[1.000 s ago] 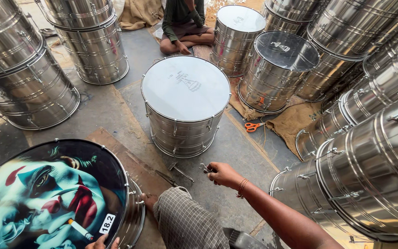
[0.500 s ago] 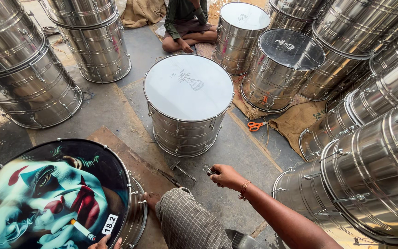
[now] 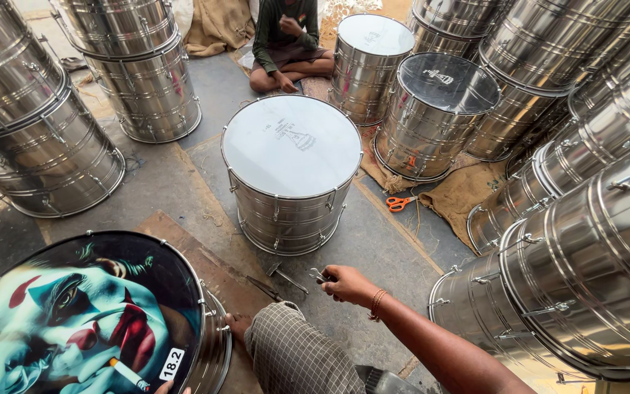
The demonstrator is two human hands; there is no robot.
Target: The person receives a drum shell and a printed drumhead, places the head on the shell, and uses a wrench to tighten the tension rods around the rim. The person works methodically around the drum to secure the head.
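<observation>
Bright even daylight, steel glare, sharp focus, wide-angle edge distortion

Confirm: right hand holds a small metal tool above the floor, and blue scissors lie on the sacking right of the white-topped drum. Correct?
Not quite. The scissors are orange, not blue, as the head view shows. The rest holds: right hand holds a small metal tool, and the scissors lie right of the white-topped drum.

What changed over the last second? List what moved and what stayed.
Little changed. The right hand keeps holding a small metal tool above the floor; it drifted only slightly against the white-headed drum, mostly because the camera shifted. The left hand stays by the rim of the painted drum. The loose metal rods, orange scissors and seated person are where they were.
</observation>
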